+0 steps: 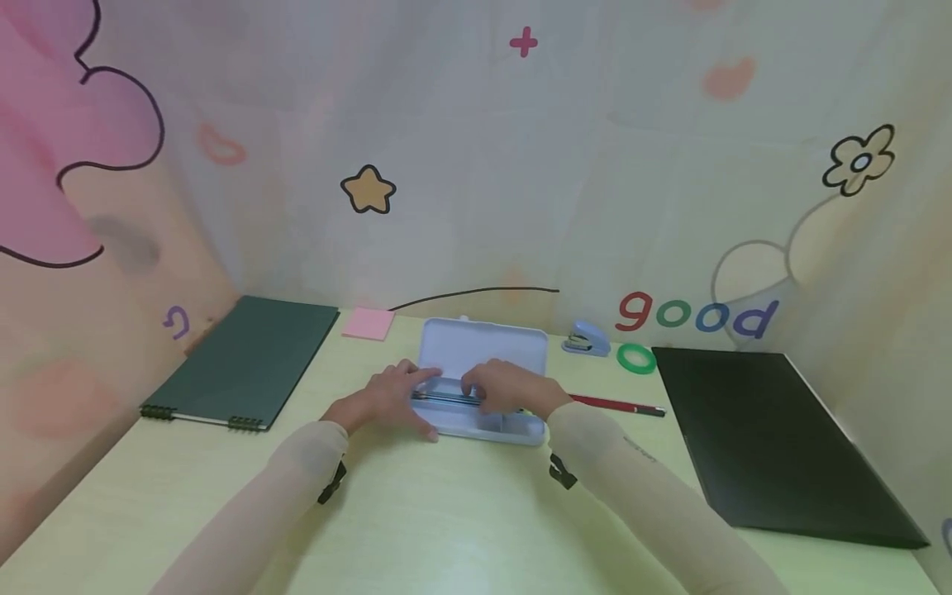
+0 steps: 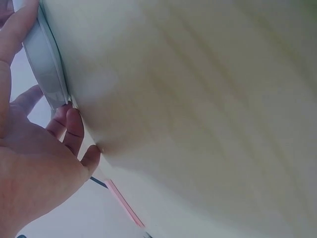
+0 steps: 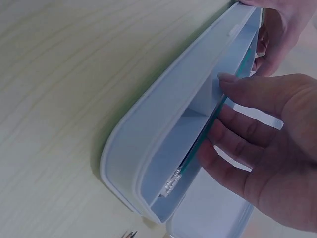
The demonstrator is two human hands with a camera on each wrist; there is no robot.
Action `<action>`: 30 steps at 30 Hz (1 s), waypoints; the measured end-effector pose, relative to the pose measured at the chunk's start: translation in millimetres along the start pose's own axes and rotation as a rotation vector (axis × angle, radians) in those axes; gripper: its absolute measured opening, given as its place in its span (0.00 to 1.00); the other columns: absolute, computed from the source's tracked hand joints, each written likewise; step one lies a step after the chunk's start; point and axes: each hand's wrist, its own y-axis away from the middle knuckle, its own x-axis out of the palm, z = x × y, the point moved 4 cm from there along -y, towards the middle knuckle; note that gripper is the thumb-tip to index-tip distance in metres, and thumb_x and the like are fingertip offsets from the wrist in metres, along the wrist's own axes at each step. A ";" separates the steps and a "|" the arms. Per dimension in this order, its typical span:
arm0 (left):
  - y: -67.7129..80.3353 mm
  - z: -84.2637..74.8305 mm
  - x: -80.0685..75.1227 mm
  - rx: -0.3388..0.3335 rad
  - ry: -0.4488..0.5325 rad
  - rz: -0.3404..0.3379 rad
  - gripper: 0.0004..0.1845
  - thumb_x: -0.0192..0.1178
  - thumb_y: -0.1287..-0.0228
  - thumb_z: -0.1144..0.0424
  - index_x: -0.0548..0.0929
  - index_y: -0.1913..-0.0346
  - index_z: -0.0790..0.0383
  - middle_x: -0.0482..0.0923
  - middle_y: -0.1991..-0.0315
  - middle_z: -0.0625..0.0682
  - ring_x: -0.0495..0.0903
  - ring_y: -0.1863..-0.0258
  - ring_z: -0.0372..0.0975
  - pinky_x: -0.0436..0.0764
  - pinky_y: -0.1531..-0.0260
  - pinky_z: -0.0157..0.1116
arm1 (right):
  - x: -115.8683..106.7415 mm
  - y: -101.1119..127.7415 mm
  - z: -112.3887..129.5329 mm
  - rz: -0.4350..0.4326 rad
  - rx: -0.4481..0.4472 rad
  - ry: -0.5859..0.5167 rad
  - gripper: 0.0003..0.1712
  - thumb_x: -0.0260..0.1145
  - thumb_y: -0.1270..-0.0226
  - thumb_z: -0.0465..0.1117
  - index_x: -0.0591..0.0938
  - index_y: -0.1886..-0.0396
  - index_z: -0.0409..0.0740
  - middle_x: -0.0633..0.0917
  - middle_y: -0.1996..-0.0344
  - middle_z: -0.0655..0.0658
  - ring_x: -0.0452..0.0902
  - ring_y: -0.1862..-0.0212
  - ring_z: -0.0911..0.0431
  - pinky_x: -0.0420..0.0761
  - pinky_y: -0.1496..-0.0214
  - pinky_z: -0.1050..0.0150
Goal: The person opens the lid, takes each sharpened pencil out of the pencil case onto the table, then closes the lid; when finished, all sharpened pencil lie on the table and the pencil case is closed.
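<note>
An open pale blue pencil case (image 1: pixel 455 421) lies on the table, its lid (image 1: pixel 483 343) raised at the back. My left hand (image 1: pixel 390 397) grips the case's left end, thumb at the front edge and fingers toward the back. My right hand (image 1: pixel 509 387) reaches into the case from the right and pinches a green pencil (image 3: pixel 200 141) lying lengthwise inside. That pencil has a silvery end near the case's right side. In the right wrist view, the thumb is by an inner divider (image 3: pixel 202 99) and the other fingers lie along the pencil.
Red pencils (image 1: pixel 617 405) lie right of the case. Behind are a light blue stapler (image 1: pixel 586 339), a green tape ring (image 1: pixel 635 359) and pink sticky notes (image 1: pixel 368 323). A dark green spiral notebook (image 1: pixel 245 359) lies left, a large black board (image 1: pixel 781 446) right.
</note>
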 end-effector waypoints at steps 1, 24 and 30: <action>0.0 -0.5 0.0 0.002 0.001 0.001 0.55 0.76 0.55 0.38 0.62 0.23 0.42 0.64 0.36 0.57 0.66 0.41 0.50 0.71 0.41 0.52 | 0.2 -0.1 -0.6 0.003 -0.002 -0.004 0.19 0.72 0.37 0.36 0.84 0.45 0.47 0.84 0.58 0.49 0.75 0.56 0.54 0.76 0.42 0.55; -2.1 0.9 1.4 -0.011 0.011 0.007 0.55 0.76 0.55 0.38 0.61 0.23 0.40 0.63 0.34 0.56 0.66 0.40 0.50 0.70 0.38 0.53 | -3.2 -3.0 -6.3 0.041 -0.037 -0.087 0.20 0.71 0.37 0.32 0.85 0.45 0.48 0.85 0.60 0.50 0.76 0.57 0.55 0.77 0.43 0.57; -1.2 0.9 1.0 -0.017 0.012 0.006 0.54 0.76 0.55 0.38 0.62 0.24 0.40 0.64 0.35 0.56 0.66 0.40 0.50 0.70 0.38 0.53 | -2.7 -2.6 -4.8 0.031 -0.054 -0.083 0.21 0.70 0.38 0.31 0.84 0.45 0.48 0.84 0.64 0.50 0.75 0.59 0.55 0.77 0.47 0.58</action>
